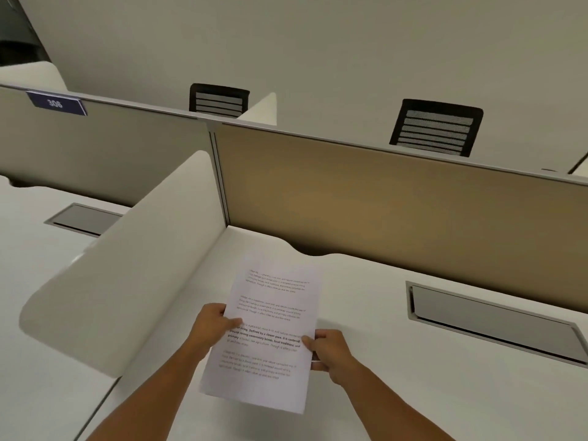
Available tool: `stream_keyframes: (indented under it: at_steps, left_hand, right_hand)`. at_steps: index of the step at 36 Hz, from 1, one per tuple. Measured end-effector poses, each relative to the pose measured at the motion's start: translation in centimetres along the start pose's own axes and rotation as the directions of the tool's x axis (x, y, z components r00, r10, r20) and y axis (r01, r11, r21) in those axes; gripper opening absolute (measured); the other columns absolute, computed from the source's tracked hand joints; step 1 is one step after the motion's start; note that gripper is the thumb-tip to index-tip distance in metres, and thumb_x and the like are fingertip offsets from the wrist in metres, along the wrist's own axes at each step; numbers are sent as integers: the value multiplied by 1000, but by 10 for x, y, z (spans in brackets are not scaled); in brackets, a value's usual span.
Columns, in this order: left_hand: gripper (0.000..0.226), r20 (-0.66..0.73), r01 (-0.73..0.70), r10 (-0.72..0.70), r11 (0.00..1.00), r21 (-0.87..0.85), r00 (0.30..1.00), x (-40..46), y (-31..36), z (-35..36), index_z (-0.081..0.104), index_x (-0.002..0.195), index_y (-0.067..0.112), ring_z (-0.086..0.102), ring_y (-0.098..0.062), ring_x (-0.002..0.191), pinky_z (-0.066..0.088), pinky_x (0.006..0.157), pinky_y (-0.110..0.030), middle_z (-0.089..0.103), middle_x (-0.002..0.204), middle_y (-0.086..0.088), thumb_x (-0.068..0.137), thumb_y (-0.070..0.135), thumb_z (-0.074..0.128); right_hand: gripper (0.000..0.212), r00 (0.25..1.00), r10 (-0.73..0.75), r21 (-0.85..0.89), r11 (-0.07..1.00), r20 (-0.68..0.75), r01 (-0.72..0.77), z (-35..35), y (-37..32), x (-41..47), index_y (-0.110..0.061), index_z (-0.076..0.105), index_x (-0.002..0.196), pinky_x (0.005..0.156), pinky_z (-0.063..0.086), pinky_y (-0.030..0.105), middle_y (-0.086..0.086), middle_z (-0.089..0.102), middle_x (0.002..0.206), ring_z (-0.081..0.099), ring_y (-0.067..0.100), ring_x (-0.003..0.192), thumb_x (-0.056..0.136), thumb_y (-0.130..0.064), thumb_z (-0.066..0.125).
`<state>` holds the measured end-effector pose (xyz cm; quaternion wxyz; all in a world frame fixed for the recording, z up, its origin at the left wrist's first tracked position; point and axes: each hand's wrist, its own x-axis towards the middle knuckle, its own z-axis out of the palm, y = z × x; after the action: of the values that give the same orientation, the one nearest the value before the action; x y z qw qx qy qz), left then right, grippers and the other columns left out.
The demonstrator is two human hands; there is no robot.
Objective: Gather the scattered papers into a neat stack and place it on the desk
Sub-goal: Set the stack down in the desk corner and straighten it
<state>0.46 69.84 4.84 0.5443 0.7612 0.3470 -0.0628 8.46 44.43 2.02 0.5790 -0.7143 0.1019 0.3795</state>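
A stack of white printed papers (pixel 270 329) is held above the white desk (pixel 397 361), its long side running away from me. My left hand (pixel 213 326) grips the stack's left edge, thumb on top of the text. On the right edge, my right hand (pixel 329 351) pinches the sheets with the thumb over the page. The sheets look aligned; how many there are cannot be seen.
A tan partition panel (pixel 381 211) closes the back of the desk. A curved white side divider (pixel 133 265) stands at the left. A grey cable hatch (pixel 490 319) is set into the desk at the right. Two black chair backs (pixel 436 128) rise behind the partition.
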Motion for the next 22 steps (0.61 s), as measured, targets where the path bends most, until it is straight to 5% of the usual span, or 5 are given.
stream_keyframes:
  at_steps: [7, 16, 22]
  left_hand:
    - [8, -66, 43, -43, 999, 3, 997, 56, -1, -17, 73, 77, 12, 74, -17, 62, 50, 51, -22, 76, 75, -3, 83, 8, 69]
    - [6, -146, 114, -110, 993, 19, 983, 137, -15, -43, 76, 82, 6, 72, -25, 77, 58, 70, -33, 76, 82, -7, 77, 6, 78]
    - [16, -239, 114, -96, 992, 62, 966, 177, -19, -48, 72, 79, 10, 62, -14, 65, 43, 54, -20, 71, 78, -3, 71, 10, 85]
  right_hand:
    - [5, 990, 64, 19, 998, -128, -62, 36, -20, 53, -4, 77, 85, 70, 65, 43, 12, 79, 92, 77, 28, 84, 88, -4, 73]
    - [6, 980, 116, 38, 993, -161, -111, 64, -44, 118, 2, 73, 78, 76, 65, 45, 16, 78, 95, 76, 30, 87, 81, 1, 79]
    - [11, 975, 140, 11, 990, -175, -140, 80, -59, 153, 3, 70, 75, 73, 65, 46, 17, 77, 95, 76, 31, 84, 80, 2, 80]
